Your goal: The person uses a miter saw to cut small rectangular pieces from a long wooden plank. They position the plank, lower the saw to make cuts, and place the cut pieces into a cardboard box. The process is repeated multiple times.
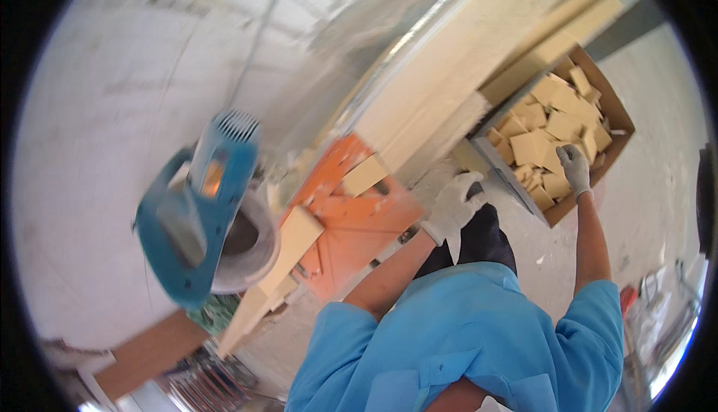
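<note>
My left hand [450, 208], in a pale work glove, hovers by my dark-trousered knee at the right edge of an orange saw table [351, 236]. Its fingers curve loosely apart, a dark patch showing between them, and I see no piece held there. My right hand [574, 170], gloved too, reaches over a cardboard box [618, 109] heaped with pale cut blocks [565, 125]. Its fingers are bent together against the blocks; whatever they may hold is hidden. One pale block [365, 175] lies on the orange table, and a longer pale piece [301, 234] rests along its left edge.
A teal power saw [224, 188] with a grey round guard stands left of the orange table. Long pale boards [456, 60] stretch away beyond it. A brown board [157, 352] and metal racks lie at lower left. Tools and clutter [654, 300] sit at far right.
</note>
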`<state>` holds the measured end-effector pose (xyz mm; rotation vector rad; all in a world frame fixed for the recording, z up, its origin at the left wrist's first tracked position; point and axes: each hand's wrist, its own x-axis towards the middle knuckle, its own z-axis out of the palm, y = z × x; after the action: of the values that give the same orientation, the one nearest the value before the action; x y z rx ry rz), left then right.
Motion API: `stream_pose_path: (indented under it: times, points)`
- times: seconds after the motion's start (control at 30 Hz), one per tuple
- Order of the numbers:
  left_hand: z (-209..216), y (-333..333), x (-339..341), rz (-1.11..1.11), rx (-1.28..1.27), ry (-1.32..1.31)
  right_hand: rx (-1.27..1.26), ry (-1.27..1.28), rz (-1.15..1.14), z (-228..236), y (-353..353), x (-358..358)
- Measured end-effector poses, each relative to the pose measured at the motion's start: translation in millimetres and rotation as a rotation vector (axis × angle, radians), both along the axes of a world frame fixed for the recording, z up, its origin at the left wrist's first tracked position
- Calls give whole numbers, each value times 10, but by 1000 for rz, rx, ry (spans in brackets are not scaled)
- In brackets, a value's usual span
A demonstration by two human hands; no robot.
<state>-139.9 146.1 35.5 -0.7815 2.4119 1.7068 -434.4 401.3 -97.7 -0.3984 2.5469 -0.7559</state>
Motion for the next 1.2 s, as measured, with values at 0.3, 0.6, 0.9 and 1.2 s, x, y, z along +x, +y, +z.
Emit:
stream_pose_path:
  times: [0.3, 0.6, 0.9, 1.2]
  points:
    - [344, -522, 3529, 235, -635, 150, -441, 61, 462, 1103, -2023, 2359]
    - [354, -1433, 5830, 423, -933, -238, -447, -334, 515, 1049, -3030, 4721]
    - [44, -2083, 5560, 213, -972, -257, -263, -101, 532, 984, -3349, 5056]
    - [167, -2044, 5435, 49, -982, -348, -225, -137, 422, 1224, -3359, 5025]
